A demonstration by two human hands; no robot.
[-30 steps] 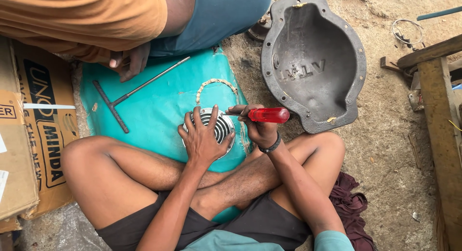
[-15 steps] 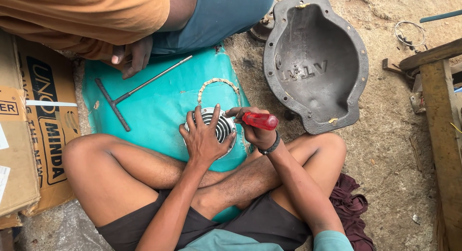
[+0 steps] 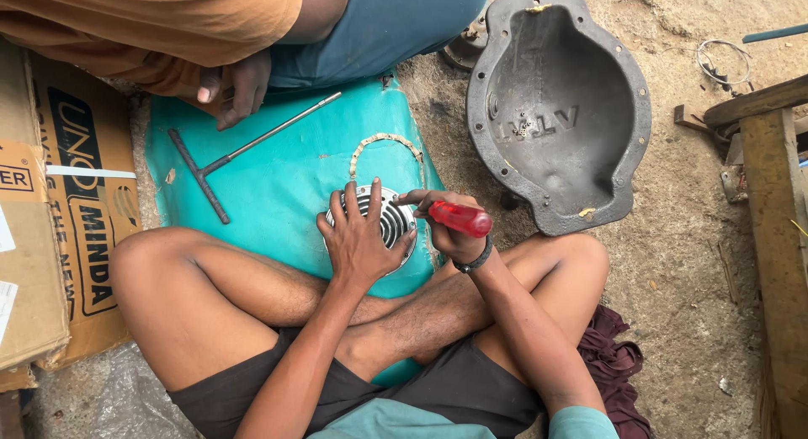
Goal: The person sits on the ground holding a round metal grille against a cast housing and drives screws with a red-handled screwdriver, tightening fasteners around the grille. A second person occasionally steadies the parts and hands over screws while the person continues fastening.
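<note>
**Two hands on a round slotted part, seated on the ground**

The person sits cross-legged in dark shorts on bare, gritty earth. The left hand (image 3: 360,241) lies flat with fingers spread over a round metal part with curved slots (image 3: 389,218), pressing it down onto a teal sheet (image 3: 278,178) spread on the ground in front of the crossed legs. The right hand (image 3: 446,228), a dark band at its wrist, is closed around a red-handled screwdriver (image 3: 459,218); its tip points towards the round part's right edge but is hidden by the fingers.

Just beyond the part, a thin ring-shaped gasket (image 3: 385,149) lies on the sheet. Farther left on the sheet rests a T-handle wrench (image 3: 244,151), its shaft slanting up to the right. Right of the sheet, on the dirt, a grey cast metal cover (image 3: 559,111) lies hollow side up, with raised letters inside.

At the left edge sits a brown cardboard box (image 3: 59,212) with dark printing and a white tape strip. At the top, a second person in an orange shirt and blue trousers crouches, one hand (image 3: 236,84) hanging near the wrench's end. Wooden beams (image 3: 770,237) stand at the right.
</note>
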